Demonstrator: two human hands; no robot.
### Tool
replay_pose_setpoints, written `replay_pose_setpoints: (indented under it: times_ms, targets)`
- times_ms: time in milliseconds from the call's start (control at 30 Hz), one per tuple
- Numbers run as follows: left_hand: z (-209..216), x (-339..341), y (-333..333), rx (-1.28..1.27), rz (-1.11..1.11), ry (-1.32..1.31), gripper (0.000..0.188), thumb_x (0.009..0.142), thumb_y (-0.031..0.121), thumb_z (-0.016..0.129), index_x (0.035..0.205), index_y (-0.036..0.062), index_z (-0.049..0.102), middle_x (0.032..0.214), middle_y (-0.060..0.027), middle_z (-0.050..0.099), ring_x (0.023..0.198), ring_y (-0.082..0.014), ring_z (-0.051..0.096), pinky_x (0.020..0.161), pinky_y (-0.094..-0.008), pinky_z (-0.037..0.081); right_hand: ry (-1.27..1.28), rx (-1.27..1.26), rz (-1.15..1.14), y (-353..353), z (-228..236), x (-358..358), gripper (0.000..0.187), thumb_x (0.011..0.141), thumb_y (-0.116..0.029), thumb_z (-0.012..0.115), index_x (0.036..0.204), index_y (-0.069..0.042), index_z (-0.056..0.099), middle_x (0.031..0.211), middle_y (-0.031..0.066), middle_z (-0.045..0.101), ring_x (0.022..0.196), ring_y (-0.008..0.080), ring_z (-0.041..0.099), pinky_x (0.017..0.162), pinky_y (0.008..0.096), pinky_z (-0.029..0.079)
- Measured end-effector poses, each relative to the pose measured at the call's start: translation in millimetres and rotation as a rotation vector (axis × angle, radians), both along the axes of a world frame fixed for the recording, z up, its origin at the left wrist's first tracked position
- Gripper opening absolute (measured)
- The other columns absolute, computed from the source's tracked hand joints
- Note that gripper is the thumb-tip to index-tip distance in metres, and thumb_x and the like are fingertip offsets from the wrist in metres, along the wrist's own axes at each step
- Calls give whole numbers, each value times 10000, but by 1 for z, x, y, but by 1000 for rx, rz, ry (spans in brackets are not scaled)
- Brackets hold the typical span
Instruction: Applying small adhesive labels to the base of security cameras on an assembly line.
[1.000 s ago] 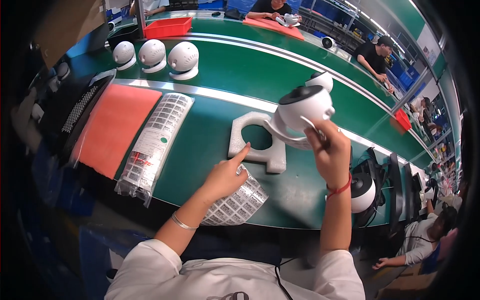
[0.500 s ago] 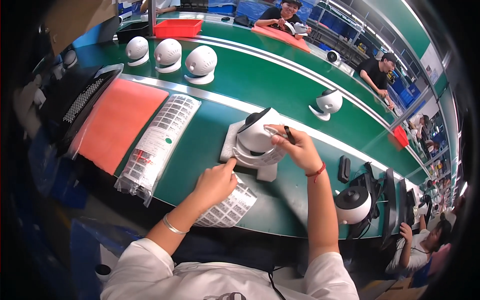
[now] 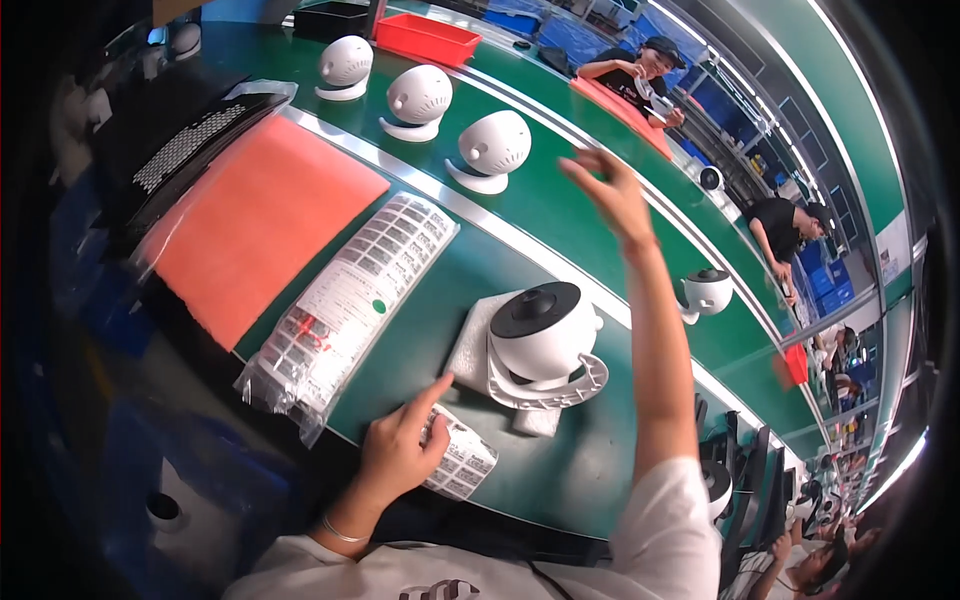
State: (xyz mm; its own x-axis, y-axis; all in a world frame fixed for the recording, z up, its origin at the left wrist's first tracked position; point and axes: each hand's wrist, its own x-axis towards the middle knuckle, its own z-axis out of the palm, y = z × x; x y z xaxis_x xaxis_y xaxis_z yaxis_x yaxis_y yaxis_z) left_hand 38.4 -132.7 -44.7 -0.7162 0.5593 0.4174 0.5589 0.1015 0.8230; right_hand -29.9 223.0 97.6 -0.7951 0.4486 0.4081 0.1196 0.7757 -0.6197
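Observation:
A round white camera-like device (image 3: 552, 350) with a black disc on top rests tilted on a white foam block (image 3: 470, 352), its curved foot toward me. My left hand (image 3: 395, 450) has its index finger stretched to the block's near left corner; the other fingers are partly curled, and I see nothing held. Beside that hand, partly covered by it, lies a sheet of printed labels (image 3: 466, 462). My right hand (image 3: 612, 195) is raised over the green belt with fingers apart and nothing in them, to the right of a white device (image 3: 495, 145).
Two more white devices (image 3: 418, 100) stand farther left on the belt, another (image 3: 708, 292) at the right. A wrapped label roll (image 3: 350, 300) and orange foam sheet (image 3: 265, 225) lie to my left. A red bin (image 3: 425, 40) sits behind; co-workers sit across the belt.
My right hand has left the device on the foam block and moved up and away over the belt. My left index finger has straightened. The whole view has shifted and turned.

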Motion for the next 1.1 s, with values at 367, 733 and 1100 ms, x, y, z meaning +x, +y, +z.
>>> replay_pose_setpoints:
  times_ms: [367,733,1100]
  targets:
    - [-29,0,8,-130,6,-80,299,883,-19,525,1156,-32,647,1025,-146,698,846,-204,631,778,-319,493,-426,283,-154,40,-53,-153,1102,386,-688,855,1244,-72,539,1104,129,686,1022,277,674,874,381,536]
    - [-14,-20,-3,-222,-50,-250,302,931,-2,507,1208,-20,624,1019,-114,682,813,-146,592,758,-283,484,-683,331,-272,40,18,132,1020,462,-696,830,1210,-56,561,1078,172,674,987,301,672,783,369,544]
    - [-11,-5,10,-117,0,-110,275,857,-16,546,1098,-11,679,1020,-164,708,863,-241,677,765,-330,516,-702,301,-398,46,-2,317,1066,546,-594,857,1378,-113,396,1025,225,664,977,406,643,852,445,494]
